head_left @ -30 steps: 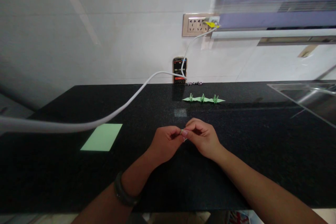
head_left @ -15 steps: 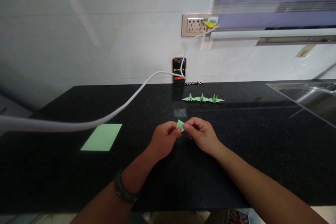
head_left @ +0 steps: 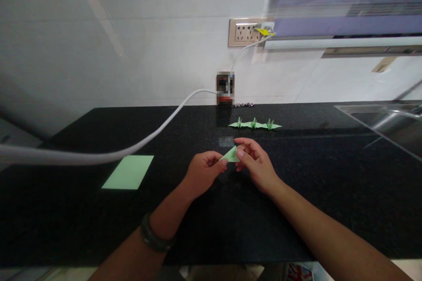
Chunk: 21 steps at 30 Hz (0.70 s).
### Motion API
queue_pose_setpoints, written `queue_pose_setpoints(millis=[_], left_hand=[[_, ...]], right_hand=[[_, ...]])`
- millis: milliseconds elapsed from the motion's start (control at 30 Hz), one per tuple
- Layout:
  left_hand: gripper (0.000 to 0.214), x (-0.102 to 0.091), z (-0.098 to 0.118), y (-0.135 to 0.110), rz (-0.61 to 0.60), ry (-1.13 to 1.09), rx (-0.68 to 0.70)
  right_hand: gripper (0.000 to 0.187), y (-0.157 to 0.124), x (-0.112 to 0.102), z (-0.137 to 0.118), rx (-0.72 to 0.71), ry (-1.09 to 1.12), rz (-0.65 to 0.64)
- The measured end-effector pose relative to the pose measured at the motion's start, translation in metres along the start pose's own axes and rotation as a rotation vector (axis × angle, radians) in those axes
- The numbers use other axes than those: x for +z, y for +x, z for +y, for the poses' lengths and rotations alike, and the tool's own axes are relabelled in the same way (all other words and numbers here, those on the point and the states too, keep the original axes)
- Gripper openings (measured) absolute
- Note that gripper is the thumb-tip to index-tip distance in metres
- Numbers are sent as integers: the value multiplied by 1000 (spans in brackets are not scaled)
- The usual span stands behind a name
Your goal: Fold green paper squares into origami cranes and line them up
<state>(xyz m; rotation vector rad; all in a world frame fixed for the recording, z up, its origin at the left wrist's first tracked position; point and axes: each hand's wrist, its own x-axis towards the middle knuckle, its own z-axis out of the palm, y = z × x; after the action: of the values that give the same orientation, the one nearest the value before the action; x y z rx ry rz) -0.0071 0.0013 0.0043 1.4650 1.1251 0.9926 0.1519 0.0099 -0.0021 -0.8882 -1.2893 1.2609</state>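
A small piece of folded light green paper (head_left: 230,155) is held over the black countertop, its outline now roughly triangular. My left hand (head_left: 206,171) pinches its left corner between thumb and fingers. At the right end, my right hand (head_left: 253,162) grips the paper with thumb and fingertips, the index finger raised behind it. Beyond my hands stand three folded green paper cranes (head_left: 253,124) in a row, wing tips touching or nearly so. To the left, a flat stack or sheet of green paper (head_left: 128,173) lies on the counter.
A white cable (head_left: 165,125) arcs from the left across the view toward a phone (head_left: 225,88) leaning on the wall. A beaded string (head_left: 243,105) lies beside the phone. The wall socket (head_left: 245,32) is above, and a metal sink (head_left: 392,125) is at the right.
The folded paper has turned and shows a wider triangle. My right hand has shifted slightly right and its index finger has lifted; my left hand has moved slightly left.
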Motion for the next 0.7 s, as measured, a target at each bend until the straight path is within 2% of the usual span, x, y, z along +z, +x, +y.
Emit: queue_pose_setpoints(millis=[100,200,300,433,533,700], left_hand=[[19,-1,2,0,-6,7,11],[18,-1,4,1,68,-70,-15],[19,-1,5,3,127,-197,-56],[21,-2,4,3,120,-316,-75],[23,-2,4,3,130,-331,-82],[25,-2,2,4,94,-351,-83]], right_hand=[[28,-1,0,-2,-2,-57,-12],[19,-1,0,-3,80,-76,-42],[19,-3,3,-4,192,-34,-155],[26,-8,10,-1,286,77,-287],[24,-9,12,3,296,110,-245],[21,-8,12,5,259,46,-149]])
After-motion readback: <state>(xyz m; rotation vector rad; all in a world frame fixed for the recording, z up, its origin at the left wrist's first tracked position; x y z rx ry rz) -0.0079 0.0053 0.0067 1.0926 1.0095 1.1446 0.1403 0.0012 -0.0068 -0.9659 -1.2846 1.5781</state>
